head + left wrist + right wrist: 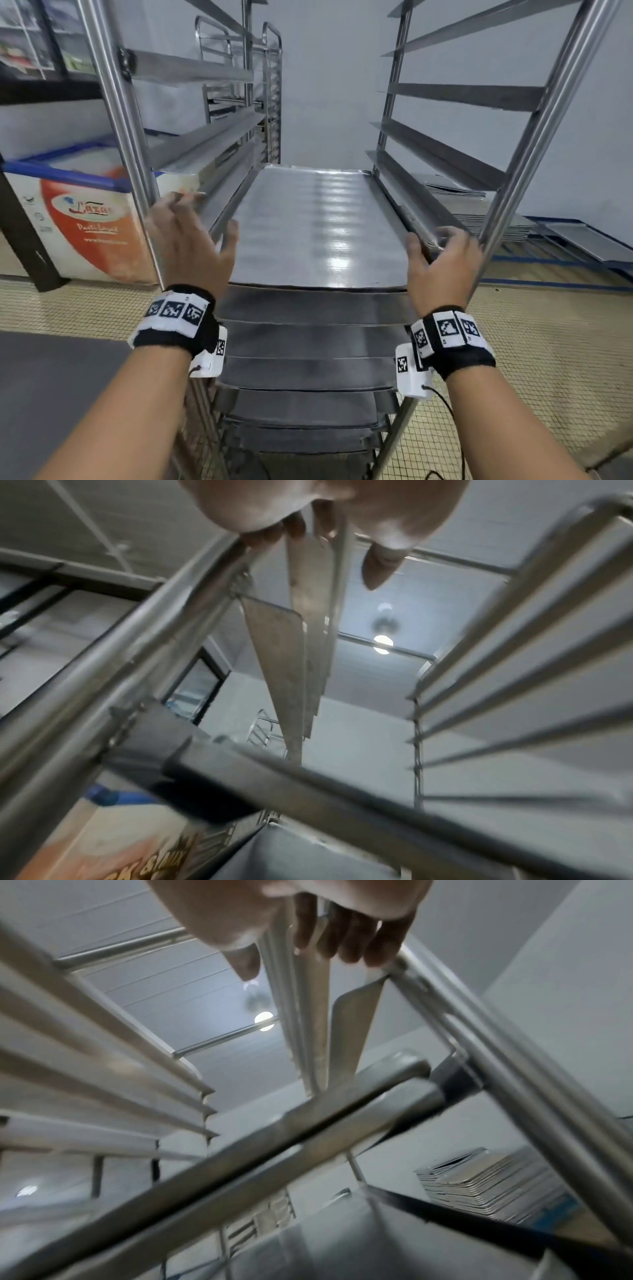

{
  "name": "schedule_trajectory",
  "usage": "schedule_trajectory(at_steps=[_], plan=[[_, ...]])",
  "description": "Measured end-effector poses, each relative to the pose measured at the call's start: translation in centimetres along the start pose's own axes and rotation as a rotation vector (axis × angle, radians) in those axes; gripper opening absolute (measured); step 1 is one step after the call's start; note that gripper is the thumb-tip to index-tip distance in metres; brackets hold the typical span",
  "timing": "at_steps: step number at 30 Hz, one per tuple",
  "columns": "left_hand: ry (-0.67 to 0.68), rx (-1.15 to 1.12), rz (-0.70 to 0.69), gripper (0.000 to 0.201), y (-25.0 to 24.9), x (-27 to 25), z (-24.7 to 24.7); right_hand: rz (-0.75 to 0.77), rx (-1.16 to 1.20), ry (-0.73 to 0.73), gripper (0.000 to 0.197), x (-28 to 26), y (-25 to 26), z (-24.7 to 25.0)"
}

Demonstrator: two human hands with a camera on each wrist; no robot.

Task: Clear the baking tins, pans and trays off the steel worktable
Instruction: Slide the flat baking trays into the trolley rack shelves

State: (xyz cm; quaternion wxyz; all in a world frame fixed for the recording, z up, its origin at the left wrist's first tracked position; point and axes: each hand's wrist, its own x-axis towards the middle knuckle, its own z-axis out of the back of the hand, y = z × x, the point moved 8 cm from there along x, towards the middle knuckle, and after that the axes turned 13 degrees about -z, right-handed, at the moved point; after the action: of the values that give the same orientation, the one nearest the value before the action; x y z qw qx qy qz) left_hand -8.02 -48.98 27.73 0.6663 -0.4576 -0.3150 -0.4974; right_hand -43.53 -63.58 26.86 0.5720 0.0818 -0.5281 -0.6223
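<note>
the tall steel tray rack point(130, 144) fills my view; i judge the clearing well along, with several of its lower slots already filled. the flat shiny steel baking tray point(315, 226) sits on the rack's side runners, near edge at the front. my left hand point(191, 240) and right hand point(442, 263) look relaxed, fingers loose at its front corners. i can't see the worktable, so what's left is unknown.

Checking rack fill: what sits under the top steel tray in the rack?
Under the top flat steel tray, more steel trays fill lower runners; only their front edges show, surfaces covered.
</note>
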Motion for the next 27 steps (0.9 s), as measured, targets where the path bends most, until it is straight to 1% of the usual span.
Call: schedule_trajectory(at_steps=[1,2,3,4,5,6,8,10,13,14,18,21,24,27], plan=[[-0.086,0.005,0.103,0.058,1.0,0.2,1.2,-0.065,0.045,-0.096,0.054,0.9,-0.6,1.4],[-0.149,0.018,0.195,0.062,1.8,0.5,2.3,-0.128,0.085,-0.161,0.061,1.8,-1.2,2.4],[-0.2,0.03,0.254,0.065,2.4,0.7,3.2,-0.182,0.103,-0.201,0.068,2.8,-1.9,3.1],[-0.246,0.021,0.278,0.068,2.9,1.1,3.9,-0.221,0.092,-0.217,0.072,3.8,-2.4,3.4],[-0.283,0.002,0.28,0.072,3.4,1.6,4.4,-0.239,0.064,-0.212,0.071,4.7,-2.7,3.4],[-0.293,-0.009,0.267,0.077,4.0,2.3,4.5,-0.242,0.047,-0.189,0.066,5.5,-2.8,3.4],[-0.215,0.028,0.27,0.079,5.4,3.5,3.4,-0.223,0.098,-0.145,0.048,6.8,-2.8,3.1],[-0.164,0.078,0.3,0.075,6.7,4.1,2.3,-0.22,0.18,-0.117,0.037,7.5,-2.8,2.8],[-0.198,0.023,0.32,0.05,7.6,4.3,1.4,-0.195,0.194,-0.158,0.032,8.1,-3.4,2.4],[-0.211,0.004,0.318,0.047,7.8,4.4,1.2,-0.191,0.203,-0.175,0.031,8.4,-3.6,2.2],[-0.246,-0.001,0.28,0.047,7.9,4.9,0.1,-0.206,0.225,-0.217,0.028,9.2,-4.1,1.1],[-0.256,-0.026,0.267,0.057,8.6,5.7,-1.7,-0.215,0.229,-0.214,0.026,10.1,-4.1,0.1],[-0.241,-0.035,0.281,0.051,9.4,6.9,-3.9,-0.228,0.224,-0.217,0.026,11.5,-4.1,-1.4],[-0.234,-0.06,0.331,0.041,9.9,8.0,-6.0,-0.229,0.209,-0.214,0.026,13.0,-3.9,-3.4]])
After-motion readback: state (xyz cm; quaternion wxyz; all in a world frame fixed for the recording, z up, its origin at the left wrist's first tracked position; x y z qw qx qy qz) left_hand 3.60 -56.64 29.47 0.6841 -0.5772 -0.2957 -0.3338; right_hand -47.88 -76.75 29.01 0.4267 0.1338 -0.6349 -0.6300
